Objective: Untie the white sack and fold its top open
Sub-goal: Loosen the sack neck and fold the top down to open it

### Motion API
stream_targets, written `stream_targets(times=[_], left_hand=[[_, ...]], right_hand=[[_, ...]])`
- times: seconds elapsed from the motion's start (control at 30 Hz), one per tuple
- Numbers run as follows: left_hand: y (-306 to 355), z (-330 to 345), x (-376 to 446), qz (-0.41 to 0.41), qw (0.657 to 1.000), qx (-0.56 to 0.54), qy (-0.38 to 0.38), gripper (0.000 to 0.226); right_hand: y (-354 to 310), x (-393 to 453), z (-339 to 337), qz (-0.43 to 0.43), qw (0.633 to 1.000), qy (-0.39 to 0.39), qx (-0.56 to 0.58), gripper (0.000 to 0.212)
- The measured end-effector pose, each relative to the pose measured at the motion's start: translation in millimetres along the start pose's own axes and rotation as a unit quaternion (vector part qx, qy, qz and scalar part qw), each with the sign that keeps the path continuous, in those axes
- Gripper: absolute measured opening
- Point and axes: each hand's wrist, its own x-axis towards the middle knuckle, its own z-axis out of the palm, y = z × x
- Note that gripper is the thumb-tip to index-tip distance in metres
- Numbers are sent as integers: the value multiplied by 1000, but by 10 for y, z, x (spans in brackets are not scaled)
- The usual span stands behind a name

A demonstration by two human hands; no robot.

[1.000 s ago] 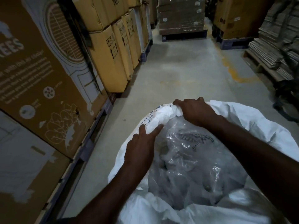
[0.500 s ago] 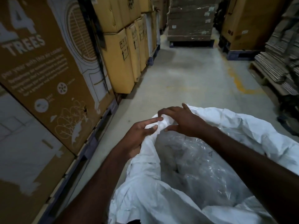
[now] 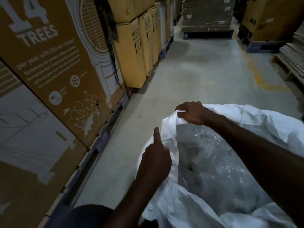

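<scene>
A large white sack [image 3: 266, 119] stands on the floor right in front of me, its mouth wide open. Crumpled clear plastic [image 3: 218, 160] fills the inside. My right hand [image 3: 192, 113] is closed on the far left part of the sack's rim, bunching the white fabric. My left hand [image 3: 155, 159] sits on the near left side of the rim, fingers curled into the fabric and thumb sticking up. No tie or cord shows on the sack.
Tall printed cardboard cartons [image 3: 54, 71] on blue pallets line the left side of the aisle. More yellow-brown boxes [image 3: 131, 51] stand farther along. Wrapped pallet stacks [image 3: 207, 15] close the far end. Flat cardboard stacks [image 3: 292, 51] sit at right. Concrete floor [image 3: 205, 76] runs between.
My hands, close together on the rim half a second ago, have separated: the right stays at the far edge and grips it, the left has dropped nearer along the left side.
</scene>
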Motion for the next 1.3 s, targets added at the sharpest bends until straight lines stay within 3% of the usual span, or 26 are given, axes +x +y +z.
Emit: stream_targets(times=[0.13, 0.23, 0.33, 0.4, 0.43, 0.5, 0.6, 0.67, 0.73, 0.8, 0.9, 0.93, 0.97, 1.03, 1.1, 1.2, 1.3], left_hand=[[-63, -74, 201, 41, 958, -283, 14, 54], [-139, -127, 373, 21, 898, -437, 37, 49], [-115, -151, 490, -83, 744, -662, 36, 32], [-32, -111, 479, -112, 646, -755, 4, 39], [18, -90, 462, -116, 616, -779, -5, 41], [96, -48, 468, -128, 590, -797, 8, 41], [137, -69, 462, -155, 575, -804, 0, 44], [145, -133, 430, -151, 579, -800, -25, 43], [98, -193, 447, -135, 613, -778, -34, 43], [53, -296, 406, -147, 690, -708, -23, 45], [-92, -422, 141, -139, 870, -473, 15, 66], [-136, -430, 21, -132, 905, -404, 18, 78], [-146, -426, -89, -133, 916, -378, 6, 88], [-78, -372, -235, -148, 886, -435, -56, 90], [-8, -310, -254, -146, 849, -497, -101, 71], [35, -262, -262, -134, 830, -534, -87, 45], [113, -277, -306, -177, 784, -593, -51, 36]], right_hand=[[-14, -46, -29, 29, 999, -9, -18, 19], [-105, -212, -113, 3, 994, 51, -93, 31], [-358, -601, -197, -34, 983, 137, -117, 53], [-637, -949, -182, -43, 983, 179, 1, 52], [-806, -1123, -137, -32, 980, 185, 71, 53], [-1139, -1442, -10, 0, 981, 131, 142, 75], [-1448, -1709, 223, 38, 997, 43, 61, 105], [-1476, -1739, 328, 54, 996, 73, -10, 100], [-1453, -1716, 412, 54, 990, 104, -75, 91], [-1385, -1710, 481, 48, 983, 119, -134, 83], [-1247, -1749, 518, 54, 977, 127, -163, 76], [-1228, -1760, 531, 53, 975, 133, -168, 76], [-1234, -1766, 548, 48, 974, 143, -169, 74], [-1282, -1786, 619, 23, 975, 167, -142, 66], [-1332, -1817, 650, -1, 980, 175, -96, 62], [-1347, -1932, 622, -14, 984, 173, -27, 60], [-1427, -2128, 617, -19, 986, 158, 52, 84]])
